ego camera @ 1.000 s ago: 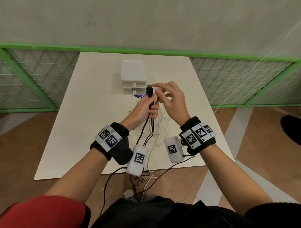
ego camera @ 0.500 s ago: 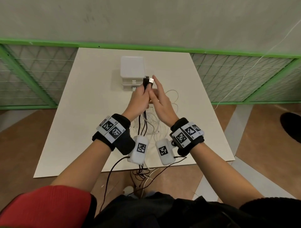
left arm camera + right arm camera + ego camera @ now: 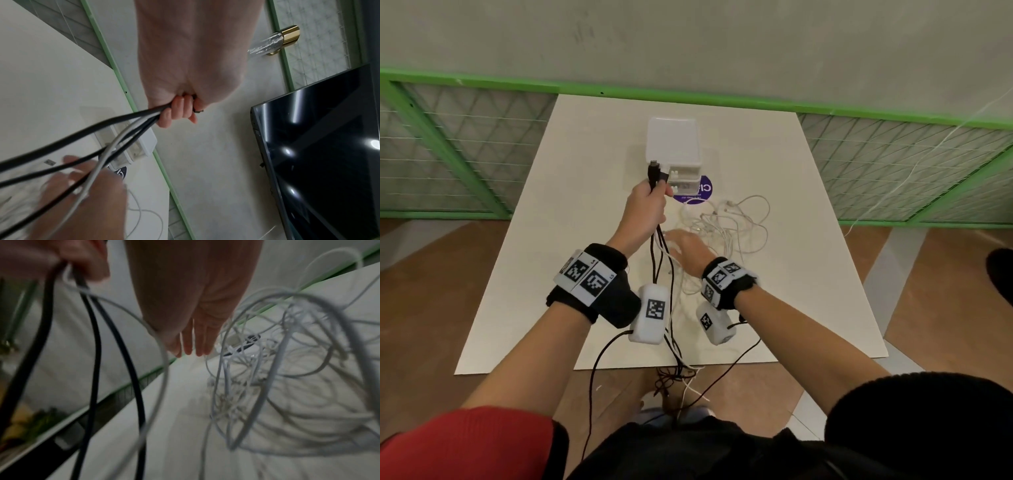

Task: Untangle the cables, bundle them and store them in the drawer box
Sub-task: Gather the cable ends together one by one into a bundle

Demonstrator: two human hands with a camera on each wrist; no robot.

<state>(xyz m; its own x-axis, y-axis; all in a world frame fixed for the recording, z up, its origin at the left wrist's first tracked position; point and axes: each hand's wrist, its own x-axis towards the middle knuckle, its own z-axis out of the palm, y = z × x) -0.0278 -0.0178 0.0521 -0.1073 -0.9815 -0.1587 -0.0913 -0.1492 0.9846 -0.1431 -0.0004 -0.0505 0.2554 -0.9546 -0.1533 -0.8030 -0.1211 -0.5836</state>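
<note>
Left hand (image 3: pixel 645 209) raised in a fist; right hand (image 3: pixel 688 248) lowered, fingers straight.

White letters, seemingly "CI" upside down, on purple round sticker (image 3: pixel 702 192) under drawer box (image 3: pixel 674 147), smaller print illegible

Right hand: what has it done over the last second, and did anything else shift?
The right hand let go of the plug ends it was fingering beside the left hand and dropped toward the table, fingers straight, next to the white cable tangle. The left hand still grips the black cables, now with a white strand among them. The drawer box has not moved.
</note>
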